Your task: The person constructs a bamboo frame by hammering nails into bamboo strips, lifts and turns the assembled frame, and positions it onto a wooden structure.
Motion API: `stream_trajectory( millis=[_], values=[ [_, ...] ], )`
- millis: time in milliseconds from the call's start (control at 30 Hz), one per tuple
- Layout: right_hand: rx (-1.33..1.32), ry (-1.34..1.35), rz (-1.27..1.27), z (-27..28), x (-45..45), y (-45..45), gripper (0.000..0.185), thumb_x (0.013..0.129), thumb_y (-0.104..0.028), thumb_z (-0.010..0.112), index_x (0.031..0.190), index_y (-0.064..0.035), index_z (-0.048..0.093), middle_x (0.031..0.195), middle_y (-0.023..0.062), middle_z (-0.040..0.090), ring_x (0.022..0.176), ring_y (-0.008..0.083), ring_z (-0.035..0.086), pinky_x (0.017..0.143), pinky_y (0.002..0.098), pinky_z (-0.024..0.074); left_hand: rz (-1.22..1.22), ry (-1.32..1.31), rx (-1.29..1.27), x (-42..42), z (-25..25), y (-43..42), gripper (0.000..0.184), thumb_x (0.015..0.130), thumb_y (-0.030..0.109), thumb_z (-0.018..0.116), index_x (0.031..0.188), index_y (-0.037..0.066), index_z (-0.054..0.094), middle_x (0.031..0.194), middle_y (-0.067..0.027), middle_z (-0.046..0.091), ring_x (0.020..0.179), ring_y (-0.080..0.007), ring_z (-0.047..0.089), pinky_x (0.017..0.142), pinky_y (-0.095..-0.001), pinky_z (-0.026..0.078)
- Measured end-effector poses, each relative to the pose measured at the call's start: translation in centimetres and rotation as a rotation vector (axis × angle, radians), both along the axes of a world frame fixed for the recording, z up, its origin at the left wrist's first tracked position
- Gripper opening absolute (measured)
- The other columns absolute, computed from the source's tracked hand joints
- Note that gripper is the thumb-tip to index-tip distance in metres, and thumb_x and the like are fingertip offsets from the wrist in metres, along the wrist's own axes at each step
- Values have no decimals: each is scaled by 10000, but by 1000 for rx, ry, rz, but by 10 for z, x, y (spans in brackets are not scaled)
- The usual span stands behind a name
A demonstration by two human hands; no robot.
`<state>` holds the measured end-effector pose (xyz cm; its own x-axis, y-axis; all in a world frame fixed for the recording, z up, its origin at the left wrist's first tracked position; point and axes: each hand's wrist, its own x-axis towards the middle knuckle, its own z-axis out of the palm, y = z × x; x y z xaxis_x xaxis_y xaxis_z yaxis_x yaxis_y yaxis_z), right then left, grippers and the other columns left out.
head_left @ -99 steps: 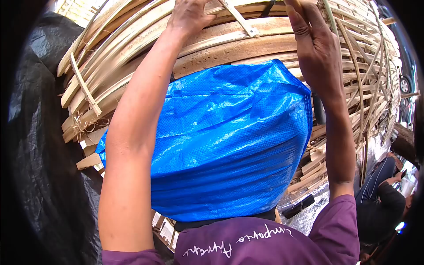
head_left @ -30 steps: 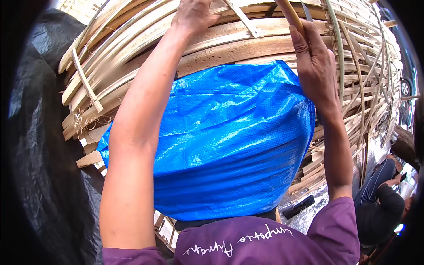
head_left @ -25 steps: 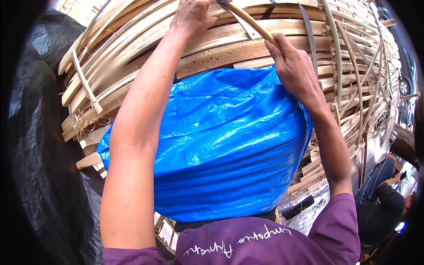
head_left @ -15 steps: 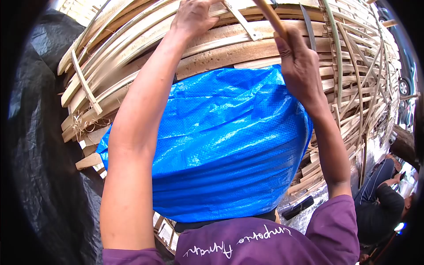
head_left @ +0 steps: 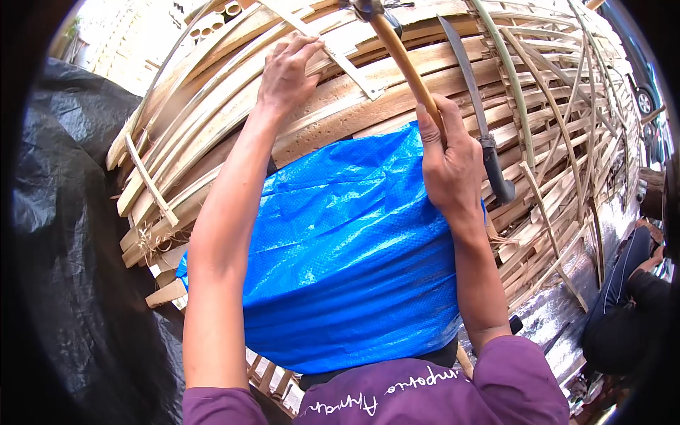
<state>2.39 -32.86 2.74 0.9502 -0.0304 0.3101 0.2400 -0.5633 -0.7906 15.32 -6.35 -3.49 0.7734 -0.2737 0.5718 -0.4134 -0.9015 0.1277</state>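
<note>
My right hand [head_left: 455, 159] is wrapped around the wooden handle of a hammer [head_left: 405, 60], whose dark metal head is at the top edge of the view. My left hand [head_left: 287, 76] has its fingers curled together beside a thin wooden strip [head_left: 347, 66] lying slantwise across the planks. Whatever the left fingers pinch, if anything, is too small to make out. Long pale wooden planks [head_left: 315, 129] run beneath both hands. A machete [head_left: 469, 88] with a black handle lies just right of the hammer. Blue plastic sheeting [head_left: 347, 234] covers my lap below the hands.
Bamboo poles and slats [head_left: 559, 142] form a lattice on the right. Black tarpaulin [head_left: 74, 234] hangs on the left. A second short strip [head_left: 150, 180] crosses the plank ends. Another person [head_left: 627, 304] sits at lower right.
The view has shifted, bringing the hammer head and the machete's handle into sight. My right hand has come down and left with the hammer; my left hand is lower in view.
</note>
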Motion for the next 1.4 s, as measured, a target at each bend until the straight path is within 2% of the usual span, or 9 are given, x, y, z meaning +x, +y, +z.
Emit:
stream_trajectory(
  millis=[233, 467, 667, 867, 1033, 1100, 1267, 1333, 1400],
  values=[
    [-91, 123, 37, -8, 12, -5, 281, 1014, -374, 500, 1146, -140, 581, 692, 209, 640, 691, 459, 632, 571, 544, 454, 11, 30, -26, 0, 2, 0, 521, 703, 135, 801, 1203, 170, 662, 1299, 24, 614, 1181, -259, 547, 976, -425, 467],
    [-154, 114, 90, -6, 17, -4, 296, 1013, -370, 499, 1144, -120, 588, 726, 222, 654, 715, 462, 636, 599, 543, 465, 35, 32, -2, -1, 3, -2, 513, 696, 104, 804, 1187, 153, 665, 1280, 13, 618, 1186, -258, 545, 1017, -389, 468],
    [-141, 156, 208, 15, 31, -4, 295, 1014, -348, 514, 1144, -98, 602, 708, 219, 638, 701, 443, 637, 593, 527, 435, 26, 59, -8, -2, 5, -3, 504, 709, 110, 788, 1192, 152, 650, 1272, 16, 616, 1216, -247, 527, 1032, -404, 438],
    [-179, 235, 178, -2, 25, -5, 290, 1011, -361, 524, 1162, -128, 606, 686, 198, 629, 684, 420, 640, 586, 506, 438, 19, 37, -21, -2, 5, 1, 489, 735, 165, 783, 1205, 184, 651, 1270, 15, 625, 1172, -277, 560, 1004, -456, 455],
    [-132, 210, 178, -3, 26, -7, 283, 1012, -344, 539, 1172, -121, 608, 624, 162, 580, 555, 320, 596, 542, 429, 427, 2, 16, -21, 1, 5, 1, 493, 734, 172, 794, 1206, 173, 653, 1274, 11, 627, 1179, -264, 564, 1000, -439, 467],
    [-49, 144, 164, -7, 27, -10, 288, 1014, -325, 551, 1171, -92, 612, 611, 120, 547, 524, 200, 523, 520, 366, 402, -4, 6, -21, 1, 5, 2, 497, 732, 170, 796, 1208, 172, 653, 1275, 12, 628, 1172, -265, 570, 993, -435, 475],
    [109, 218, 148, -9, 23, -26, 331, 1019, -328, 554, 1192, -51, 610, 652, 42, 532, 601, 93, 472, 523, 308, 379, -43, -17, -25, 0, 7, 1, 521, 715, 140, 793, 1216, 156, 650, 1268, -4, 633, 1124, -272, 599, 949, -429, 507],
    [207, 212, 169, -11, 21, -33, 334, 1034, -302, 539, 1233, -38, 588, 666, -79, 395, 575, 2, 335, 489, 188, 258, -54, 16, 13, -15, 4, -7, 537, 708, 129, 788, 1226, 148, 647, 1240, -11, 639, 1133, -268, 588, 973, -435, 476],
    [196, 206, 161, -9, 17, -39, 348, 1034, -318, 537, 1246, -46, 580, 666, -81, 400, 569, -6, 336, 478, 183, 247, -92, -13, 13, -21, 0, -13, 531, 716, 164, 802, 1225, 158, 649, 1242, -12, 638, 1141, -263, 583, 995, -432, 451]
  ],
)
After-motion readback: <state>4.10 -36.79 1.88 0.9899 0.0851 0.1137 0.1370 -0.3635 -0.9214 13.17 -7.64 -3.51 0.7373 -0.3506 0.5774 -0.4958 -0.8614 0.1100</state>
